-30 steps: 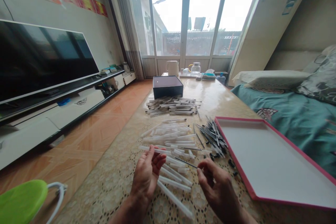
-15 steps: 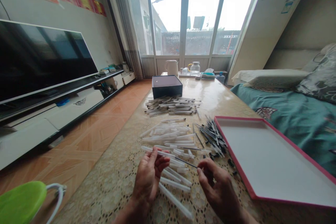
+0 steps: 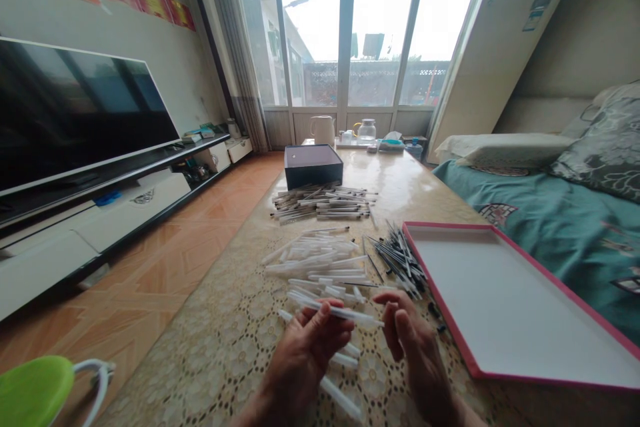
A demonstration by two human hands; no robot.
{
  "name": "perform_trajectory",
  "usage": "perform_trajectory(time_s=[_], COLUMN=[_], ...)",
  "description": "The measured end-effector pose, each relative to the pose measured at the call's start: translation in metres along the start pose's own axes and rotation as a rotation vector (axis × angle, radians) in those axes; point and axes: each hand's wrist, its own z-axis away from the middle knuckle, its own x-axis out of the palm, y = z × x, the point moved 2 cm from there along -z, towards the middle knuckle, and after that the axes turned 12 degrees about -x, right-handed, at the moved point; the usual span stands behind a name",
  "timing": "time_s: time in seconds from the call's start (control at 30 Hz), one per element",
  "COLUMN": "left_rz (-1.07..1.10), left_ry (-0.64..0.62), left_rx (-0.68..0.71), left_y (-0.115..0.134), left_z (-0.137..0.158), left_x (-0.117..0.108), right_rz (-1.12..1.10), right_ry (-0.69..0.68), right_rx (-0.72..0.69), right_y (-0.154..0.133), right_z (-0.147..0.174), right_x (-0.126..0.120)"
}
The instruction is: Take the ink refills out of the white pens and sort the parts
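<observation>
My left hand (image 3: 317,337) is closed around a translucent white pen barrel (image 3: 357,315), thumb on top. The barrel lies nearly level and points right. My right hand (image 3: 413,340) is just past its right end, with loosely bent fingers apart and nothing visible in them. Whether a fingertip touches the barrel I cannot tell. More translucent barrels and caps (image 3: 320,253) lie in a loose pile beyond my left hand, and several lie beneath it. A bundle of dark ink refills (image 3: 397,257) rests beyond my right hand. Small black plugs (image 3: 434,311) are scattered beside the tray.
A shallow white tray with a pink rim (image 3: 447,320) lies at the right. Further back are a pile of assembled pens (image 3: 325,203) and a dark blue box (image 3: 314,177). A kettle (image 3: 323,130) and glass jug (image 3: 367,130) stand at the table's far end.
The dark refill that stuck out between my hands no longer shows outside the barrel. My left hand has moved right with the barrel, and my right hand's fingers have loosened.
</observation>
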Motion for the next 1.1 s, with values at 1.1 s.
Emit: perform_trajectory(time_s=[1.1], left_rz=[0.046], left_ry=[0.092], left_rx=[0.095], left_y=[0.012], left_z=[0.004], left_x=[-0.006], right_rz=[0.219], right_ry=[-0.132], right_rx=[-0.011], right_y=[0.032], right_z=[-0.019], right_x=[-0.021])
